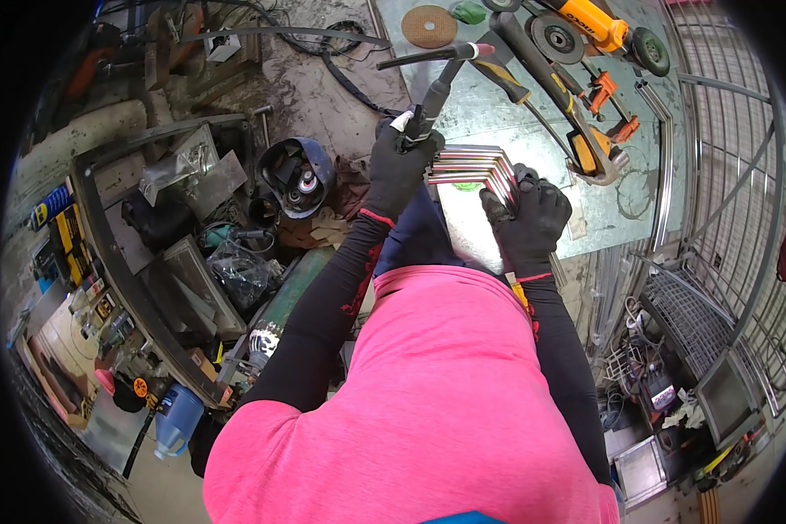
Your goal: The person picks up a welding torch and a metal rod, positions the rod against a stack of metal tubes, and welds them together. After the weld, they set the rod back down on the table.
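My left hand (pixel 403 166), in a black glove, is closed around the handle of a TIG welding torch (pixel 437 94). The torch points up and away, its head lying crosswise with a pinkish cup at the right end. In front of me is a stack of shiny bent metal bars (pixel 472 164), angled at a corner near the table edge. My right hand (pixel 534 212), also gloved in black, grips the right-hand leg of that stack between thumb and fingers. A green round patch (pixel 467 186) shows beneath the bars.
On the metal table (pixel 616 205) lie a hammer (pixel 576 113), a yellow angle grinder (pixel 589 22), orange clamps (pixel 604 92) and a brown cutting disc (pixel 429 26). A welding helmet (pixel 295 179), a green gas cylinder (pixel 293 293) and a cluttered cart (pixel 140 288) stand left. Wire racks line the right.
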Demonstrator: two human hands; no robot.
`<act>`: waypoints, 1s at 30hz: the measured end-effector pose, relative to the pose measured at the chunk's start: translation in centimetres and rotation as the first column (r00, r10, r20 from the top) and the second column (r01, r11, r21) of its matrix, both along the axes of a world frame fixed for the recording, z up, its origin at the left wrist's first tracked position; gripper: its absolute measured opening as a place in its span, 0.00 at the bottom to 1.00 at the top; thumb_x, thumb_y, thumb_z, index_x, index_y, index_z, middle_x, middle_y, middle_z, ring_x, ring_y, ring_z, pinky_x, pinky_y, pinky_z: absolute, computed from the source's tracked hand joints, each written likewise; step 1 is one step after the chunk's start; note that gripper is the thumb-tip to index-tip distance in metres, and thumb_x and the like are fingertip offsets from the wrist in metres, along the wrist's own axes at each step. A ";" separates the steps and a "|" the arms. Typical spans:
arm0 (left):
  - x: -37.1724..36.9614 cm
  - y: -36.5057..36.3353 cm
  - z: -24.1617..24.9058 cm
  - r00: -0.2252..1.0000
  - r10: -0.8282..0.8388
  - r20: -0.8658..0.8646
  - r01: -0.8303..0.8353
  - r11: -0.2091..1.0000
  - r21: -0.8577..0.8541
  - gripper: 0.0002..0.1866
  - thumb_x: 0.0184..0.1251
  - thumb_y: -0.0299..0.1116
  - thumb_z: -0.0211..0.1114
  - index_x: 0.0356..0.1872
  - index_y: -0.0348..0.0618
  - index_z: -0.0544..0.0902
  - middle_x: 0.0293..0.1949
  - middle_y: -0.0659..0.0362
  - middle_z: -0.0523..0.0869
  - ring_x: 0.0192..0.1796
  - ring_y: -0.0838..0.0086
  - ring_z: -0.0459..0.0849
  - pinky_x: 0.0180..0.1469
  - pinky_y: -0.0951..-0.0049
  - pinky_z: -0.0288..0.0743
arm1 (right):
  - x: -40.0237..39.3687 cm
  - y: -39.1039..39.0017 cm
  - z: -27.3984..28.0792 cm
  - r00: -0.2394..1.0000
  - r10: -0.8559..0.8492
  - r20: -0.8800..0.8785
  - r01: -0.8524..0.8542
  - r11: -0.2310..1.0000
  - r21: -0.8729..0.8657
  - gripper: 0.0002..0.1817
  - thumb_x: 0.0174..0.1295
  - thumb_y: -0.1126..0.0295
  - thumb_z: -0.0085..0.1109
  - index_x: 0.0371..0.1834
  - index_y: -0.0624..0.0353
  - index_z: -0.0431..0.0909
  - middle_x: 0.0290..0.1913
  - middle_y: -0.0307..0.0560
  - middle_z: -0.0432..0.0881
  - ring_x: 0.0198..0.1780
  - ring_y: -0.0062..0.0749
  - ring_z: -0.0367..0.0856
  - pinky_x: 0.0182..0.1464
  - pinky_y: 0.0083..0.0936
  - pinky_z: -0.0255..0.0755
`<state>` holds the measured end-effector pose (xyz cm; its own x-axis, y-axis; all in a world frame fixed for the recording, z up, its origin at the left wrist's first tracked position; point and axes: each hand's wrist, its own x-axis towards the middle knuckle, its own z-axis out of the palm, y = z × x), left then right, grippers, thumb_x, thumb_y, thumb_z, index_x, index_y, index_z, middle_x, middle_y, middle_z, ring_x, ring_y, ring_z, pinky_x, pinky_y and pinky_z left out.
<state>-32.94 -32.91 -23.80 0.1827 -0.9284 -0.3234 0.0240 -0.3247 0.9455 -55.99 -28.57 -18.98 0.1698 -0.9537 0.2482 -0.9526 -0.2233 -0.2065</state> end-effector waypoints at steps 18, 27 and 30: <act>-2.7 0.5 -2.3 0.970 0.237 -0.063 -0.242 0.967 -0.085 0.12 0.70 0.26 0.73 0.51 0.39 0.83 0.41 0.63 0.85 0.39 0.80 0.84 0.44 0.73 0.79 | -0.3 0.3 -0.2 1.000 -0.020 0.013 0.020 1.000 0.022 0.35 0.59 0.40 0.75 0.61 0.53 0.84 0.52 0.46 0.84 0.55 0.43 0.82 0.63 0.48 0.72; -2.7 0.4 -2.1 0.969 0.236 0.080 -0.224 0.965 -0.133 0.14 0.70 0.29 0.74 0.53 0.37 0.83 0.42 0.60 0.85 0.39 0.77 0.84 0.44 0.71 0.79 | -0.6 0.1 -0.6 0.998 0.021 0.051 -0.020 0.999 -0.030 0.35 0.59 0.39 0.76 0.59 0.55 0.85 0.49 0.48 0.85 0.51 0.47 0.82 0.60 0.48 0.72; -2.7 0.3 -1.4 0.964 0.231 0.128 -0.213 0.967 -0.140 0.15 0.70 0.30 0.74 0.53 0.37 0.84 0.41 0.60 0.86 0.39 0.77 0.85 0.44 0.70 0.79 | -0.6 0.3 -0.2 1.000 -0.002 0.026 0.002 1.000 0.013 0.34 0.60 0.40 0.74 0.59 0.54 0.83 0.51 0.47 0.84 0.54 0.43 0.82 0.63 0.49 0.71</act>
<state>-35.66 -32.56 -25.23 0.4244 -0.8905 -0.1642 -0.0556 -0.2066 0.9769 -56.56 -28.26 -19.15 0.1611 -0.9572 0.2406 -0.9473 -0.2183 -0.2345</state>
